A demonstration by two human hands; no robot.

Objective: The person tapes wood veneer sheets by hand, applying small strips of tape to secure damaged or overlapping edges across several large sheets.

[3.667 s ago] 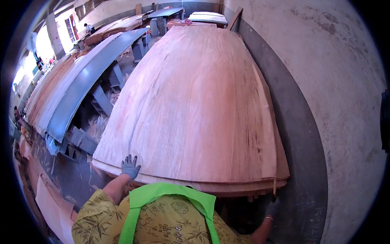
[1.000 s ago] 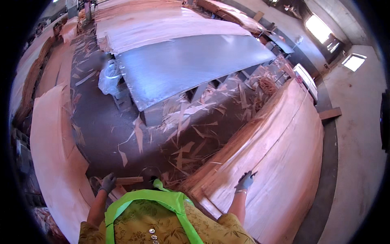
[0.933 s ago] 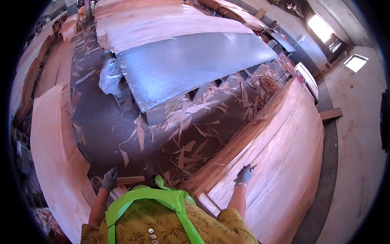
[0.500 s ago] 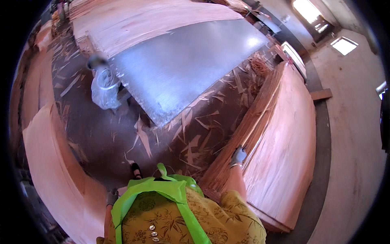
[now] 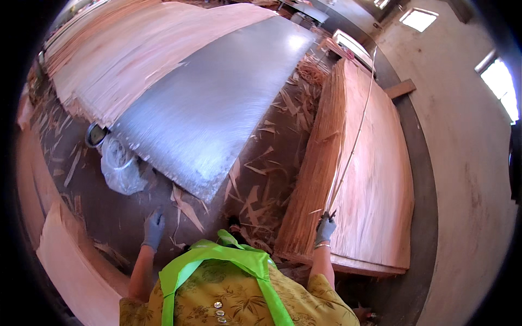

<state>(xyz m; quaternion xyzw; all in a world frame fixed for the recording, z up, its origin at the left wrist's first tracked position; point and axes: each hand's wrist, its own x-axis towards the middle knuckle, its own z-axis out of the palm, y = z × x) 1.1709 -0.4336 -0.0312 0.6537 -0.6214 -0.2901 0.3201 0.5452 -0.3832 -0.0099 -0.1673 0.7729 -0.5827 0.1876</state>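
Look down on a dark grey workshop floor (image 5: 89,204) strewn with pale torn wood scraps (image 5: 188,211), bounded at right by a stained pale plaster wall (image 5: 462,168) with two bright windows (image 5: 418,20). Hold one end of a long, thin, pale rod (image 5: 356,140) in the grey-gloved right hand (image 5: 324,229), grip pressed together around it, at the near end of a tall stack of reddish-brown wood sheets (image 5: 378,179). Point the rod away from the body, along the top of the stack toward its far end. Cannot tell contact from slight clearance between rod and wood. Hold the grey-gloved left hand (image 5: 154,229) over the floor, well apart from the rod, fingers forward. Cannot tell a spread left grip from a pressed one. Wear a bright green apron (image 5: 228,250) over a yellow-brown patterned shirt (image 5: 239,288). Face a broad, grey, metal-looking table (image 5: 201,108), bearing pale pink wood sheets (image 5: 130,54) on its left side. See a clear plastic bag (image 5: 122,176) just beside the table's near end.
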